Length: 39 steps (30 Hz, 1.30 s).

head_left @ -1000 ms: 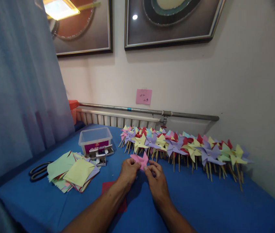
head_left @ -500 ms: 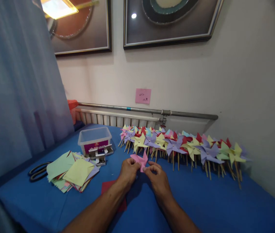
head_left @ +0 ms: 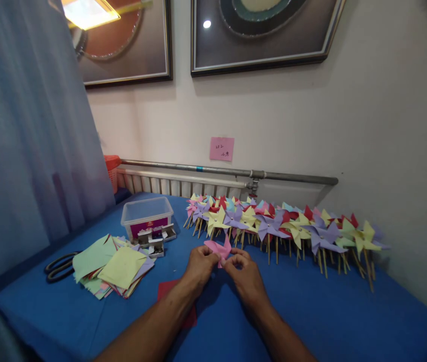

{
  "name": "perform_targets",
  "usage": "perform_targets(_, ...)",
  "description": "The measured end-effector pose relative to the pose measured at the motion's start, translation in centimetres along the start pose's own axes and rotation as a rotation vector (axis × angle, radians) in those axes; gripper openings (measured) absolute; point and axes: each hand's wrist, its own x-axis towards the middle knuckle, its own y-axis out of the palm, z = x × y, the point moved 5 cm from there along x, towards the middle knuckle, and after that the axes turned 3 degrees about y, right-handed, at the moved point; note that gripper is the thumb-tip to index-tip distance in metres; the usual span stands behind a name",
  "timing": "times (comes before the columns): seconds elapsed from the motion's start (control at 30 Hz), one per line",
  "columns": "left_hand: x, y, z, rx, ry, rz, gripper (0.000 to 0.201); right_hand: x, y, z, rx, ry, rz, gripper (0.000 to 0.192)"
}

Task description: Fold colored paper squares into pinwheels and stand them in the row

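Since the earlier frame: hands drawn slightly closer, view barely shifted. Left hand (head_left: pixel 199 264) and right hand (head_left: pixel 244 274), fingers pinched narrow, jointly hold pink paper pinwheel (head_left: pixel 219 249) above blue table (head_left: pixel 311 311). Handling advice: keep folded tips stacked at centre, grip light to avoid creases. Surroundings: finished pinwheel row (head_left: pixel 281 229), loose paper squares (head_left: pixel 113 266), scissors (head_left: pixel 58 265), plastic box (head_left: pixel 146 215), radiator under white wall.

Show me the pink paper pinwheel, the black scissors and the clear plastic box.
pink paper pinwheel (head_left: pixel 219 248): head view, on its upper blade.
black scissors (head_left: pixel 60 265): head view, on the handle loops.
clear plastic box (head_left: pixel 146 212): head view, on its lid.
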Motion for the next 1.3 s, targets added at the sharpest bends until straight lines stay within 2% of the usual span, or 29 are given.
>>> perform_targets(0.23, 0.0, -0.1, -0.1, -0.024, -0.005, 0.021, 0.022, -0.2, 0.1, 0.5, 0.132, -0.035, 0.065, 0.03)
perform_targets(0.43, 0.3, -0.4, -0.1, -0.047, 0.004, 0.022, 0.026, 0.0, 0.0, -0.7, 0.38, 0.146, 0.025, 0.038)
perform_targets(0.53, 0.5, -0.5, 0.0, -0.07, 0.008, 0.034, 0.026, 0.0, 0.7, -0.9, 0.543, 0.203, 0.122, 0.058)
perform_targets(0.63, 0.6, -0.5, 0.3, -0.087, 0.012, 0.031, 0.024, 0.1, 1.4, -1.0, 0.548, 0.212, 0.185, 0.073)
perform_targets(0.93, 0.7, -0.4, 0.5, -0.009, 0.049, 0.033, 0.019, -0.1, 1.4, -0.5, 0.485, 0.21, 0.215, 0.056)
perform_targets(1.3, 0.1, -0.1, -0.1, -0.023, 0.015, 0.052, 0.021, -0.2, 1.5, -0.7, 0.418, 0.191, 0.258, 0.05)
